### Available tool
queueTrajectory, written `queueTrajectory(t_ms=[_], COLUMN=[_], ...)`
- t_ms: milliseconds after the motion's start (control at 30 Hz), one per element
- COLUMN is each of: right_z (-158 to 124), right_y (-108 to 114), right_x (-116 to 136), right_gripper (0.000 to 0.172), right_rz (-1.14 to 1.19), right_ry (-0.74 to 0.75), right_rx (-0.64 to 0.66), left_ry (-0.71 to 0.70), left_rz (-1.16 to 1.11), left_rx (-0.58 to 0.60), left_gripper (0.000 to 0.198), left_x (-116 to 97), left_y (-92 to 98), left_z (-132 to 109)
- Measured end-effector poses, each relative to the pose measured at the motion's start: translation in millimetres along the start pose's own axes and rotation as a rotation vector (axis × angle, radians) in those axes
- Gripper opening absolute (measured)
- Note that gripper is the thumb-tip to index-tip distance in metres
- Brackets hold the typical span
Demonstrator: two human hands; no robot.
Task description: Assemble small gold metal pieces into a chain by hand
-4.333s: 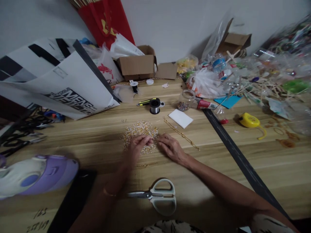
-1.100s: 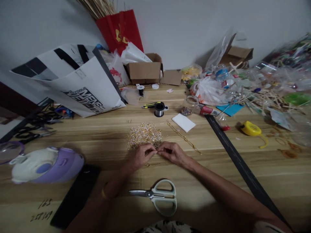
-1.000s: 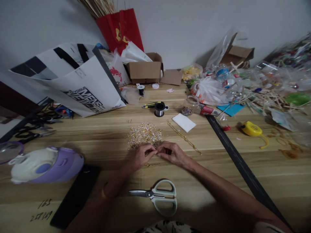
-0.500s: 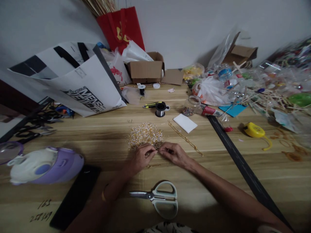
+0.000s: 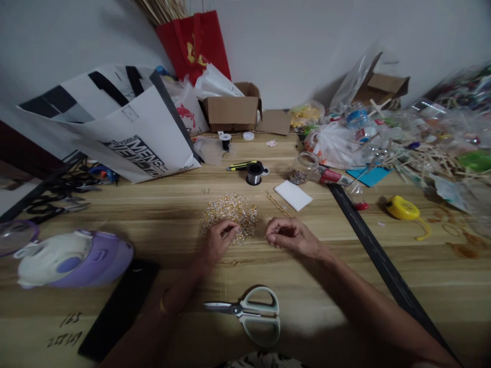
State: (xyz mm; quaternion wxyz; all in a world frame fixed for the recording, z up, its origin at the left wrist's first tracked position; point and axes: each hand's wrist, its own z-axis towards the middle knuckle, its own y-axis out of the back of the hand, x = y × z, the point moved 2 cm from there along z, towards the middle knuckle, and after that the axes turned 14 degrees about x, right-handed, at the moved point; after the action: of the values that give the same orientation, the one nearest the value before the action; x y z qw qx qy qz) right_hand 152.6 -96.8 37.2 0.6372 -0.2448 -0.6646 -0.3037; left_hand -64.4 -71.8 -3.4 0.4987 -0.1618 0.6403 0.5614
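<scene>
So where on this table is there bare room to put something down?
Bare wood lies between the white shopping bag and the pile of small gold pieces. A wider patch lies right of the black strip, in front of the yellow tape measure. The back right is crowded with wooden sticks and plastic bags; scissors lie at the near edge.

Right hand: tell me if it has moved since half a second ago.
Yes. The right hand has pulled rightward, away from the pile of gold pieces and off the left hand.
</scene>
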Motion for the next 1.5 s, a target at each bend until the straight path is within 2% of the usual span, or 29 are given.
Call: queueTrajectory(t_ms=[100, 233, 300, 367, 567, 733, 967, 1267, 1500], right_z=[-2, -1, 1, 4, 14, 17, 17, 18, 19], right_y=[-4, -16, -22, -28, -37, -35, -30, -28, -28], right_x=[6, 2, -4, -12, -26, -39, -53, -57, -56], right_gripper=[0.016, 0.014, 0.015, 0.015, 0.020, 0.018, 0.019, 0.020, 0.021], right_rz=[-0.239, -0.739, -0.912, -0.991, -0.875, -0.719, -0.626, -0.522, -0.531], right_ry=[-0.050, -0.043, -0.048, -0.054, 0.096, 0.153, 0.191, 0.220, 0.196], right_rx=[0.118, 0.267, 0.246, 0.232, 0.204, 0.087, -0.074, -0.159, -0.147], left_ry=[0.012, 0.047, 0.071, 0.087, 0.122, 0.159, 0.051, -0.097, -0.131], left_rz=[-0.019, -0.040, -0.051, -0.069, -0.119, -0.068, 0.074, 0.340, 0.505], left_rx=[-0.025, -0.047, -0.074, -0.106, -0.165, -0.187, -0.164, -0.023, 0.095], left_gripper=[0.017, 0.016, 0.017, 0.018, 0.021, 0.021, 0.016, 0.010, 0.009], left_x=[3, 5, 8, 13, 26, 26, 29, 26, 23], left_y=[1.6, 4.6, 6.2, 7.7, 14.4, 21.5, 21.1, 16.7, 10.9], left_z=[0, 1, 1, 1, 2, 3, 5, 8, 11])
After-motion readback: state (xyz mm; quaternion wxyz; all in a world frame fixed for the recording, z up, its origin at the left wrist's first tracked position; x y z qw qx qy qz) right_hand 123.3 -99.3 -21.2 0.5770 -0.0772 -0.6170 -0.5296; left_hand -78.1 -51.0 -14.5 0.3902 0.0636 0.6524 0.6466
